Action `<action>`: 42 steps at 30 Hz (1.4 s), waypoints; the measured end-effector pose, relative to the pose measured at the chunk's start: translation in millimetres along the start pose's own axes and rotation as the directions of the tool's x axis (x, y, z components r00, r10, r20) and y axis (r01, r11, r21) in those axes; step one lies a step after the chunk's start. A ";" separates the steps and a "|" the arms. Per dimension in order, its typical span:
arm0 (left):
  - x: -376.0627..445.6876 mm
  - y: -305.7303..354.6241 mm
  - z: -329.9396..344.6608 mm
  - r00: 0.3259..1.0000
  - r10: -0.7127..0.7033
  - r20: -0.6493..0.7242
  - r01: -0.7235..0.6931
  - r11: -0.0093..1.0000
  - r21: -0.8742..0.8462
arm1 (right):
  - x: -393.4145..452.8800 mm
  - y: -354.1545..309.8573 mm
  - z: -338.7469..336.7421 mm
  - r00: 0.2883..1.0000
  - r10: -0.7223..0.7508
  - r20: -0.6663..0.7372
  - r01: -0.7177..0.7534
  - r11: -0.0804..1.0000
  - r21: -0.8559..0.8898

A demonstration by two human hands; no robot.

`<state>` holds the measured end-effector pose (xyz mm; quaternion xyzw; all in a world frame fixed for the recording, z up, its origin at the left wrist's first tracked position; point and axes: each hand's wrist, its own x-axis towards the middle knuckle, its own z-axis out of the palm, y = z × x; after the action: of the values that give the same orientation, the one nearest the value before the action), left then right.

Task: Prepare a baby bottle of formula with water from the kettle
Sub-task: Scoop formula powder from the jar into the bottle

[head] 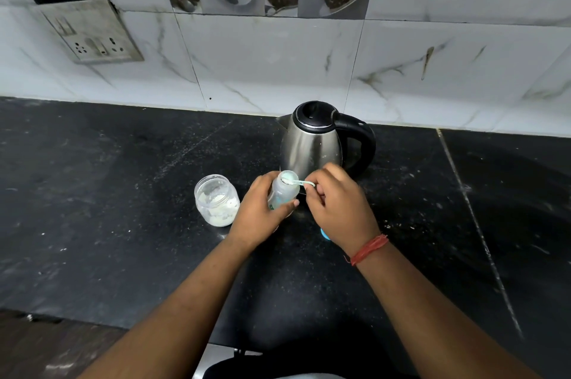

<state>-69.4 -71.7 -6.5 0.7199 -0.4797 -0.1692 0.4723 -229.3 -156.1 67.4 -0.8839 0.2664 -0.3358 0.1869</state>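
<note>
Two bare forearms reach in from the bottom of the frame over a black stone tabletop (92, 193), meeting just in front of a steel kettle (312, 140). At left, the left hand (262, 208) is wrapped around a baby bottle (282, 191), holding it tilted with its open mouth up. Opposite, the right hand (340, 208), a red thread at its wrist, pinches the handle of a small scoop (296, 182) whose bowl, holding white powder, sits at the bottle's mouth. Just beyond the left hand, on its outer side, stands an open jar (216, 199) of white formula powder. Behind both hands the kettle stands with its lid closed. Something blue shows under the right hand; what it is cannot be told. By the look of it, powder is being measured in; whether water is already in the bottle cannot be judged. Capping and mixing appear to remain.
</note>
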 end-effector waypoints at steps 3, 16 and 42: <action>-0.5 -0.2 -1.3 1.000 -0.002 0.004 0.002 1.000 -0.014 | -3.2 1.1 0.7 0.997 -0.078 0.010 0.078 0.995 -0.063; -2.9 -0.4 1.1 0.999 -0.023 0.044 0.023 1.000 -0.018 | -13.7 12.2 0.6 0.987 -0.156 -0.039 0.153 0.987 -0.055; -2.7 -12.1 42.5 0.959 -0.171 0.224 0.164 0.985 0.050 | -19.7 18.8 0.9 0.624 0.757 0.193 -0.600 0.305 0.740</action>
<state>-93.9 -90.2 -38.3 0.7410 -0.4706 -0.2825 0.3869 -247.6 -159.0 47.4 -0.4874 0.4677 -0.3846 0.6292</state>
